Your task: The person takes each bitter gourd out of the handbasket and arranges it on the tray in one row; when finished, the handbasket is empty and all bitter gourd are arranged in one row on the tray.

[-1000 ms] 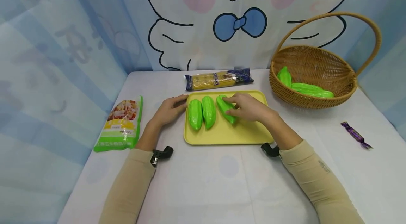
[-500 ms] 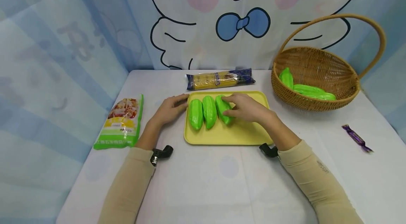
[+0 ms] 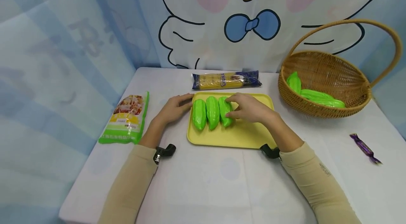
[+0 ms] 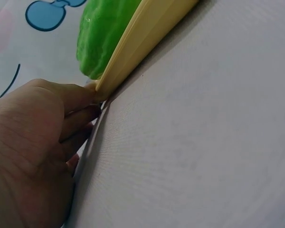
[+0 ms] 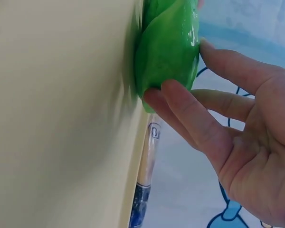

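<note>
Three glossy green bitter melons, seemingly plastic, lie side by side on the left half of a yellow tray. My right hand holds the rightmost bitter melon with fingers and thumb, beside the middle bitter melon. In the right wrist view, fingertips rest against that same melon. The leftmost bitter melon lies near the tray's left rim. My left hand touches the tray's far left corner with its fingers extended; the left wrist view shows fingertips at the tray's edge.
A wicker basket with a tall handle holds several more green melons at the back right. A pasta packet lies behind the tray. A green food bag is at the left, and a purple wrapped candy at the right.
My right hand has slid the rightmost bitter melon leftward and straightened it beside the middle one. The left hand stays at the tray's corner. The head view has shifted slightly.
</note>
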`<state>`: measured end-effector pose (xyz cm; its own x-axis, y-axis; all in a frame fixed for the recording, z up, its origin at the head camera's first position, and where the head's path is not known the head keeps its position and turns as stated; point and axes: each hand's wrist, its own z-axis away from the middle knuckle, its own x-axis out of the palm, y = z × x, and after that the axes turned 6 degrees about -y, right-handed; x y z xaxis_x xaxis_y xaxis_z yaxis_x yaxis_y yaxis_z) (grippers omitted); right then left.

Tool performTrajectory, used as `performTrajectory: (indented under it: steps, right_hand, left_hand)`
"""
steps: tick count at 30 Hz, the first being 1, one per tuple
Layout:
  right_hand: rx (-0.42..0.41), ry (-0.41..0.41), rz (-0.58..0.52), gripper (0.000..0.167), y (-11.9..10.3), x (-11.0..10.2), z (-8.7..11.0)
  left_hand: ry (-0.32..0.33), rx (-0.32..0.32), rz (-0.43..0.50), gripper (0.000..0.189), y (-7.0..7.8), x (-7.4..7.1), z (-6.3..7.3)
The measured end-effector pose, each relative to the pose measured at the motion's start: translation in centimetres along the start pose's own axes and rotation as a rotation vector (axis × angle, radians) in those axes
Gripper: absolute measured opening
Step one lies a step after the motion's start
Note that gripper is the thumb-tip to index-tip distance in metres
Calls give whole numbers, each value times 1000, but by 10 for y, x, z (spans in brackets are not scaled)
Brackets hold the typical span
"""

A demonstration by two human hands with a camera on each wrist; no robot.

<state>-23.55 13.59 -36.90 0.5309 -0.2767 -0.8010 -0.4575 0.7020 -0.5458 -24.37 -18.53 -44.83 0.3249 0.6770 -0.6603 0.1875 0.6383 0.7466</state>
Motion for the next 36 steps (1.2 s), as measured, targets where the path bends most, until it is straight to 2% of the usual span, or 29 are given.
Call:
performTrajectory:
  steps: [10,16,19,22,26,29,33,36]
  right_hand:
    - [3,28,-8,68,4,-1,9]
    - [14,44,-52,67,10,-8,26]
    - [-18,88,-52,64,11,-15,36]
    - [-49,174,-77,59,12,-24,49]
    - [-96,347,-118,49,19,-38,68]
    - [-123,493,-75,43,28,-49,80]
    - [-116,653,-14,39,43,-65,94]
    - [-66,694,-30,38,55,-76,104]
  left_hand:
    - [10,18,-15,48,1,0,-2]
    - [4,19,-20,49,1,1,-3]
    - [4,17,-22,50,1,1,-2]
    - [5,18,-25,50,1,1,-1]
    - [5,19,-22,49,2,0,-1]
    - [6,11,-28,49,3,-1,0]
    - [5,6,-32,49,2,0,0]
    - [7,9,-27,49,0,1,-1]
